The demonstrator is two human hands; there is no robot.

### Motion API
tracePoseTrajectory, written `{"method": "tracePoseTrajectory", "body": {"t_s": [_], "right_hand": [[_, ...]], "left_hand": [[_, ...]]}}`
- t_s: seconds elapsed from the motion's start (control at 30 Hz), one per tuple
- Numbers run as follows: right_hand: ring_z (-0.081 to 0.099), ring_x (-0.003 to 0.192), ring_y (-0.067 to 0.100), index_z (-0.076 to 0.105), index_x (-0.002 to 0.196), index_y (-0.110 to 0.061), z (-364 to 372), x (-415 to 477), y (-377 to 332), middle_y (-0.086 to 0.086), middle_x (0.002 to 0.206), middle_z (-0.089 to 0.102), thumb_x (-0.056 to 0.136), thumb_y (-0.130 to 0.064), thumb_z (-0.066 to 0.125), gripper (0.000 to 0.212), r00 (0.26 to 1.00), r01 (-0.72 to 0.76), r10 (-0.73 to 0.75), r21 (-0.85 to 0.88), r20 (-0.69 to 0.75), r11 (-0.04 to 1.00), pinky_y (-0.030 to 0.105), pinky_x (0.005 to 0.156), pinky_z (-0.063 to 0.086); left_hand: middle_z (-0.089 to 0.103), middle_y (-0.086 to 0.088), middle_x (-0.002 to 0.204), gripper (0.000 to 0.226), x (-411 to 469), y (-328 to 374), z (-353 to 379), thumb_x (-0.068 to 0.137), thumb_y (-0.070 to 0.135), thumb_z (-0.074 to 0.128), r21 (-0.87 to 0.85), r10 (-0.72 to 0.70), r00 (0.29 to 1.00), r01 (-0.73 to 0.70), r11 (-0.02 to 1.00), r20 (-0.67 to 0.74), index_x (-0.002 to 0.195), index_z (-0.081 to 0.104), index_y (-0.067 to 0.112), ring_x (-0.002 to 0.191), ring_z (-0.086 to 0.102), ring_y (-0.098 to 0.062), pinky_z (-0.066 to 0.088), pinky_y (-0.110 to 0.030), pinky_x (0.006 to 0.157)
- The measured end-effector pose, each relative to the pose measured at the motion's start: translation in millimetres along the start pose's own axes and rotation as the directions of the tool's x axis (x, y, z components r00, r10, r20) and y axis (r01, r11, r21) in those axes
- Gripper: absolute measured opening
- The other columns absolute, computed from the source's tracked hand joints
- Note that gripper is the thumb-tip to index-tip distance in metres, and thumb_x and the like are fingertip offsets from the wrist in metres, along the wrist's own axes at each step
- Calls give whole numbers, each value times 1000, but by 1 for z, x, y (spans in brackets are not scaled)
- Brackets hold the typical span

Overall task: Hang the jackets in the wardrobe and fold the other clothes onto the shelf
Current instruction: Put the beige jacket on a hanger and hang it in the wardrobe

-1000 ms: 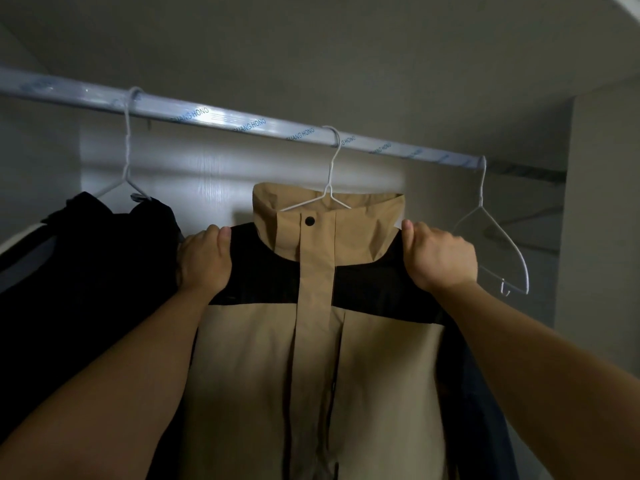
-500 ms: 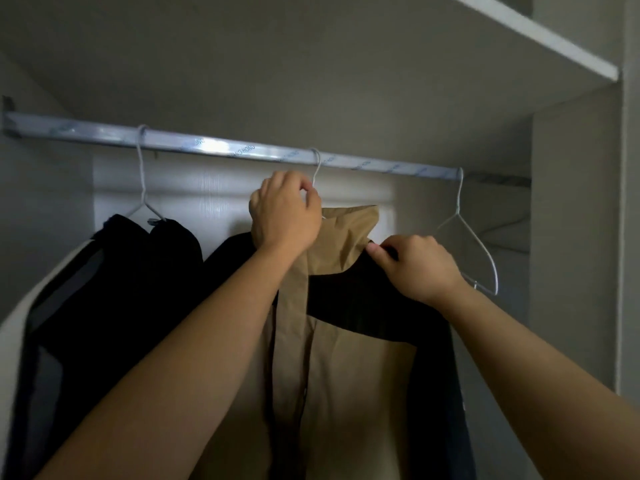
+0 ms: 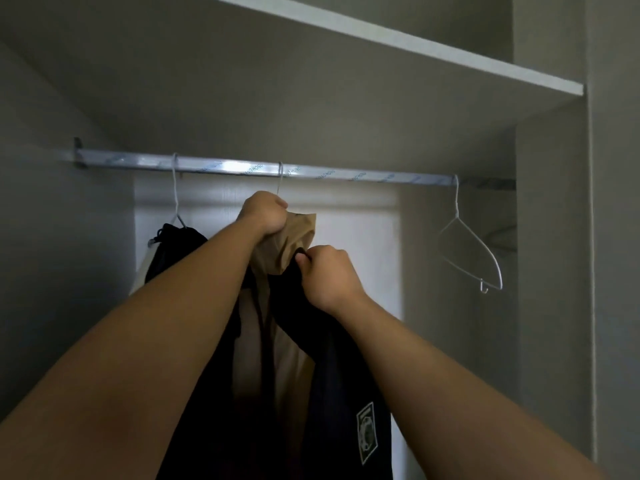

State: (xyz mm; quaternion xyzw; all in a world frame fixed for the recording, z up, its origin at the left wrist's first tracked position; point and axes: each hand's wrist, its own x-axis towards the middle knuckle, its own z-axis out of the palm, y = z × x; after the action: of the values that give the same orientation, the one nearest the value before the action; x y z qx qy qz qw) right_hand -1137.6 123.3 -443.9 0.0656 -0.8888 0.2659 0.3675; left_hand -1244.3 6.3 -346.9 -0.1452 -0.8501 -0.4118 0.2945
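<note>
Your left hand (image 3: 265, 214) grips the jacket (image 3: 287, 358) by its bunched collar, just under the hanger hook (image 3: 280, 178) on the rail (image 3: 346, 175); your right hand (image 3: 327, 275) has its fingers pinching the black shoulder. Tug hard and the hook may jump off, dropping it.

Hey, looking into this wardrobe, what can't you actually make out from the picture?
Middle hanger: head view, only its hook shows; the left grip and the tan and black jacket cover the rest.
Jacket's hem: head view, cut off by the bottom edge.
Black garment on the left: mostly behind the left forearm, too dark for detail.
Sleeve patch: too blurred to read.
</note>
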Motion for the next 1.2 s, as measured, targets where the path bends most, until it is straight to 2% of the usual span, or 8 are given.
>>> {"method": "tracePoseTrajectory", "body": {"t_s": [0.23,0.33,0.47,0.6,0.73,0.93,1.03,1.2], "right_hand": [[62,78,29,58,83,-13,25,1,-18,12,91,67,107,-27,43,32,998,55,-55,-27,24,998,33,67,45],[60,75,27,53,70,-15,23,0,-13,9,79,65,108,-43,31,52,999,34,-36,45,38,998,33,66,42],[66,84,29,66,83,-15,-8,1,35,5,88,73,102,-60,19,68,960,-120,167,212,-223,970,40,82,50],[58,109,41,64,104,-10,-65,5,117,18,112,66,103,-37,40,36,710,-347,333,103,-620,932,46,88,47],[45,121,45,57,125,-8,-103,7,178,25,128,51,92,-18,55,35,526,-557,335,-18,-782,831,50,97,38],[40,131,41,49,132,-8,-127,10,232,22,139,47,97,-33,45,43,583,-741,509,-158,-633,653,48,106,32],[48,130,40,49,133,-8,-130,12,247,20,138,52,102,-43,36,49,593,-763,618,-116,-516,635,49,106,37],[56,118,45,59,121,-2,-126,19,243,26,125,61,108,-41,28,52,675,-643,534,-52,-509,764,46,96,46]], "left_hand": [[62,-11,136,32,-8,-7,-19,98,11,48,110,-82,995,88,990,-65,123,68,8,124,57,-30,42,-29,95],[57,-13,134,30,-23,18,-12,93,15,52,180,-90,972,131,975,-218,121,61,9,118,57,-34,49,-41,101],[49,-9,134,42,-45,84,19,84,19,59,211,277,869,-204,956,-411,125,56,17,123,50,-32,41,-44,102],[59,-15,132,42,-59,143,64,86,23,56,-36,152,988,-151,988,26,126,61,10,119,59,-36,51,-43,99],[61,-19,134,38,-70,159,114,94,13,55,-327,114,929,8,945,351,129,60,0,119,61,-36,55,-39,94],[51,-12,144,41,-79,150,168,100,13,50,-435,35,817,269,859,575,141,49,9,121,59,-31,38,-25,51],[53,-9,139,43,-78,148,176,98,15,50,-423,35,796,283,860,605,141,49,12,101,63,-27,38,-26,54],[52,-6,118,42,-79,148,181,98,17,51,-415,39,776,293,861,630,140,50,12,90,63,-24,46,-32,76]]}}
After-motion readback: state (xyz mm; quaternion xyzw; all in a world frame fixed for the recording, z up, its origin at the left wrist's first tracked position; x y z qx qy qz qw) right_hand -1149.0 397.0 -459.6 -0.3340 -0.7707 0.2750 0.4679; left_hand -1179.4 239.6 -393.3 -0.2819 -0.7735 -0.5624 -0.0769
